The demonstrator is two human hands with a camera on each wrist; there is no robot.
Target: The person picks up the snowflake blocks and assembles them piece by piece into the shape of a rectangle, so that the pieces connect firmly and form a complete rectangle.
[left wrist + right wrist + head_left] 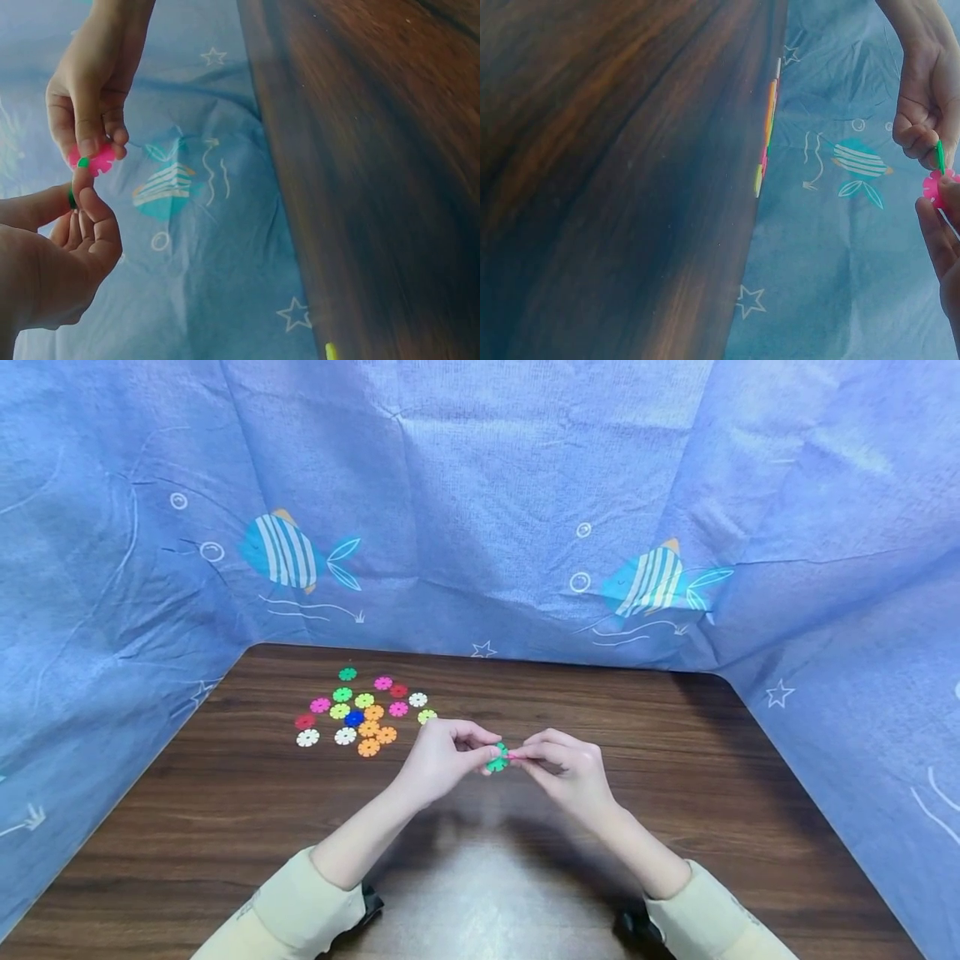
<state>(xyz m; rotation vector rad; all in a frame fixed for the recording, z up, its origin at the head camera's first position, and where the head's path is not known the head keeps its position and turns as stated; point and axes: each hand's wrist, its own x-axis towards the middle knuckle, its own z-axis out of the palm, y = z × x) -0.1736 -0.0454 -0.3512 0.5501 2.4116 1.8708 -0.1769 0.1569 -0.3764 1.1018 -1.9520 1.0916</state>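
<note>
Between thumb and fingers, my left hand pinches a green notched plastic disc above the middle of the table. My right hand pinches a pink notched disc, seen nearly edge-on in the head view. The two discs meet edge to edge at an angle to each other. Whether their slots are locked together I cannot tell. In the right wrist view the green disc stands edge-on against the pink disc, partly covered by fingertips.
Loose notched discs in several colours lie on the table's left side, among them a blue disc, an orange disc and a white disc. The dark wooden table is bordered by a blue fish-print cloth.
</note>
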